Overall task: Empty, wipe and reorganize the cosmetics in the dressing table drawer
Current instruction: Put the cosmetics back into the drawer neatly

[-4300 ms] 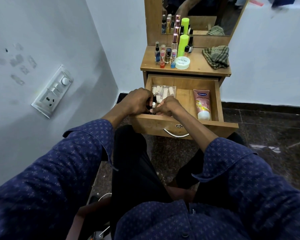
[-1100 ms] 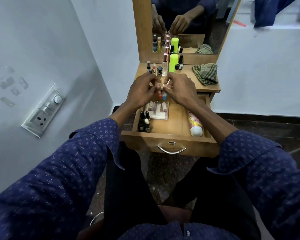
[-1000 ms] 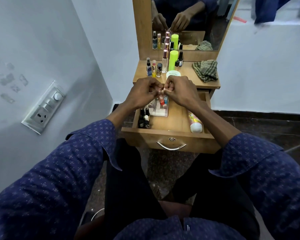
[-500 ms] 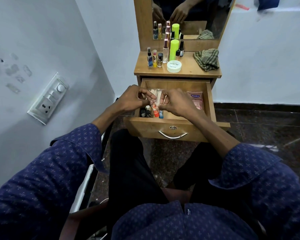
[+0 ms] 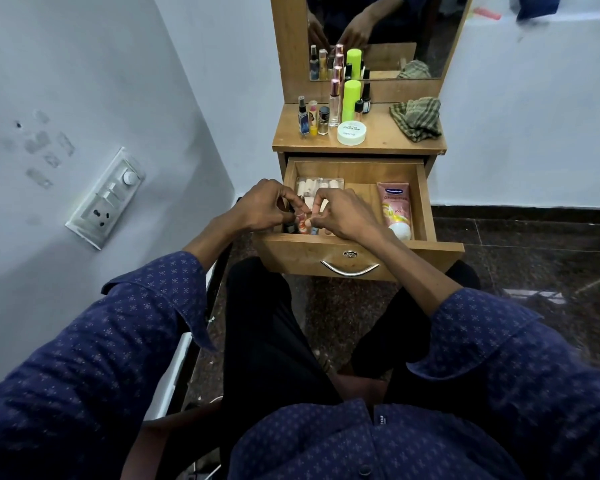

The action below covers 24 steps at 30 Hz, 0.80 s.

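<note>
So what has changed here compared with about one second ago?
Both hands, left hand and right hand, came down from the tabletop into the drawer, carrying two small bottles to its front left corner, still pinched. The pink tube, green cloth and white jar stayed put.

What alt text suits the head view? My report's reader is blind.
Both hands, left hand and right hand, set small bottles into the open drawer beside a pink tube.

Navy star-dotted shirt [image 5: 94, 358], rolled sleeves, black trousers [image 5: 274, 327]
</note>
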### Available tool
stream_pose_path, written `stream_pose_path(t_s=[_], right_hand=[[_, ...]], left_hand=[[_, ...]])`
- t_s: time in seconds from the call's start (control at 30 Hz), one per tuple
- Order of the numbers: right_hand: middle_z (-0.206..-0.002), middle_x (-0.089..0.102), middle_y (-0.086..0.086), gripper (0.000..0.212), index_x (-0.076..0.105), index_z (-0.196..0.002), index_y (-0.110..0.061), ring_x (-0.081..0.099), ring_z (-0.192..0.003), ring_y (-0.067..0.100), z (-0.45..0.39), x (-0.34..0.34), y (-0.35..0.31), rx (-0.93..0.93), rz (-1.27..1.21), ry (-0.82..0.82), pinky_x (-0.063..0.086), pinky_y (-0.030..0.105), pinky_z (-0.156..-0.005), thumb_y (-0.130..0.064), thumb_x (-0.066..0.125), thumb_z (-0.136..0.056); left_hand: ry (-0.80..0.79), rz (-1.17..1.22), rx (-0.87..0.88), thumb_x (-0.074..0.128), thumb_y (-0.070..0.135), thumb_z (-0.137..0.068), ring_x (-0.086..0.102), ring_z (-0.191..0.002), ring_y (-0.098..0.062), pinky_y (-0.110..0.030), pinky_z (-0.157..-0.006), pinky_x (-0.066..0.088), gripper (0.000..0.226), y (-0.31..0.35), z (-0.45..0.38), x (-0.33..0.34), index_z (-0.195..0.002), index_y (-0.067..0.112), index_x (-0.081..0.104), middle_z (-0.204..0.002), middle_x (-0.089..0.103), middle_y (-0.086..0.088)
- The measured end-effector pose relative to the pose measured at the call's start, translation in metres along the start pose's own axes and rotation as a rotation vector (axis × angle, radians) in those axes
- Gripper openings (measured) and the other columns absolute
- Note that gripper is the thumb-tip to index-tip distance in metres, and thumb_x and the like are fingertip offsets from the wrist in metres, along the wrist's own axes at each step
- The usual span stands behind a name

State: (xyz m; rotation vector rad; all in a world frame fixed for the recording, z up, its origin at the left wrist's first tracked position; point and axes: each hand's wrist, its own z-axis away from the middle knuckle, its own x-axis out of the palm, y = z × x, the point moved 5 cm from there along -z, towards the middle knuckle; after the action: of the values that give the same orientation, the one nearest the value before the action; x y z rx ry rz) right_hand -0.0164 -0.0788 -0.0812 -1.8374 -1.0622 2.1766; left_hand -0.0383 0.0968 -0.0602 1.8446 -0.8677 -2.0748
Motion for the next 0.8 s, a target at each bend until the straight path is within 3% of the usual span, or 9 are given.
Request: stream_pose_path(t_s=[0.2,0.43,0.57,0.67,0.8], right_hand=[[-0.075,0.061,-0.016,0.027,0.068,-0.091,-0.023,0.059,-0.087,0.016,0.002,0.013,0.000,0.010,-0.032,-0.053,0.044,0.034,-0.070,-0.038,0.087,-0.080],[-0.069,0.066,-0.016,0.029,0.074,-0.091,-0.017,0.063,-0.072,0.004,-0.006,0.028,0.006,0.099,-0.239,-0.129,0.046,0.028,-0.070,-0.038,0.090,-0.079],[-0.074,0.071,-0.008,0.033,0.076,-0.097,-0.012,0.065,-0.073,0.007,-0.007,0.029,0.006,0.119,-0.320,-0.172,0.043,0.024,-0.066,-0.035,0.091,-0.079],[-0.076,0.071,-0.007,0.024,0.078,-0.099,-0.012,0.063,-0.073,0.004,-0.007,0.030,0.007,0.135,-0.323,-0.201,0.042,0.023,-0.064,-0.028,0.088,-0.084],[-0.086,0.066,-0.012,0.012,0.079,-0.100,-0.012,0.060,-0.086,0.006,-0.009,0.032,0.012,0.193,-0.305,-0.228,0.044,0.024,-0.072,-0.020,0.080,-0.090]], left_hand=[[-0.095,-0.087,0.005,0.087,0.014,-0.080,0.067,-0.086,-0.013,-0.040,-0.080,0.059,0.028,-0.002,-0.001,0.006,-0.104,0.027,0.085,-0.101,0.076,0.006],[-0.143,-0.110,-0.024,0.084,0.014,-0.081,0.069,-0.088,-0.006,-0.033,-0.086,0.057,0.024,-0.010,0.003,0.007,-0.098,0.031,0.086,-0.095,0.079,0.013],[-0.118,-0.045,-0.063,0.084,0.007,-0.080,0.074,-0.083,-0.004,-0.032,-0.087,0.061,0.024,-0.016,0.004,0.006,-0.097,0.024,0.085,-0.087,0.080,0.011],[-0.114,-0.011,-0.095,0.089,0.007,-0.078,0.075,-0.081,-0.007,-0.026,-0.080,0.059,0.025,-0.018,0.003,0.005,-0.099,0.020,0.083,-0.087,0.079,0.007],[-0.142,-0.009,-0.123,0.091,0.010,-0.077,0.074,-0.083,-0.006,-0.018,-0.074,0.052,0.029,-0.019,-0.001,0.005,-0.102,0.020,0.082,-0.090,0.079,0.006]])
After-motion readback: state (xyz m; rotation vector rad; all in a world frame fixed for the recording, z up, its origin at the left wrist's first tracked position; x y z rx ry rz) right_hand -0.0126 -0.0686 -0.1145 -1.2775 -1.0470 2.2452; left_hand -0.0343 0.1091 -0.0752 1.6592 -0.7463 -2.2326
